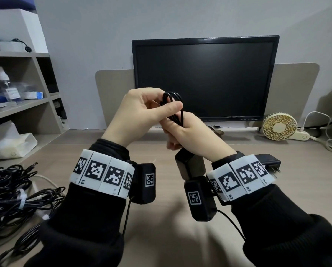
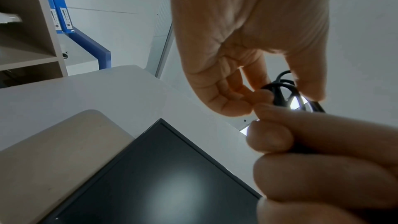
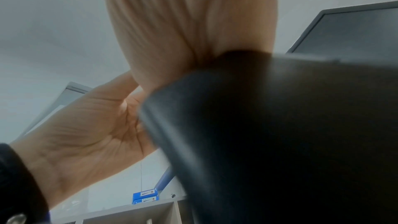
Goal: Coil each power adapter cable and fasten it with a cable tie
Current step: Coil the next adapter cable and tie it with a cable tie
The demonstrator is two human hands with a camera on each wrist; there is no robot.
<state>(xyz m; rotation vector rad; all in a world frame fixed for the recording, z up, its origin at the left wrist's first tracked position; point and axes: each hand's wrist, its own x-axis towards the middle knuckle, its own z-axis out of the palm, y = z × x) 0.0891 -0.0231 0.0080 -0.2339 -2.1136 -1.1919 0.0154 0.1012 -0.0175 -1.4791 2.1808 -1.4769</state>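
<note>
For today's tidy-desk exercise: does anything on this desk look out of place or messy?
Yes. A tangled heap of black cables sprawls at the desk's left edge, mostly loose. A second adapter lies behind the right hand, its prongs exposed.

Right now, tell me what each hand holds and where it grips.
Left hand pinches the top loops of the coiled black cable; right hand grips the bundle lower down, the adapter block hanging below it.
</note>
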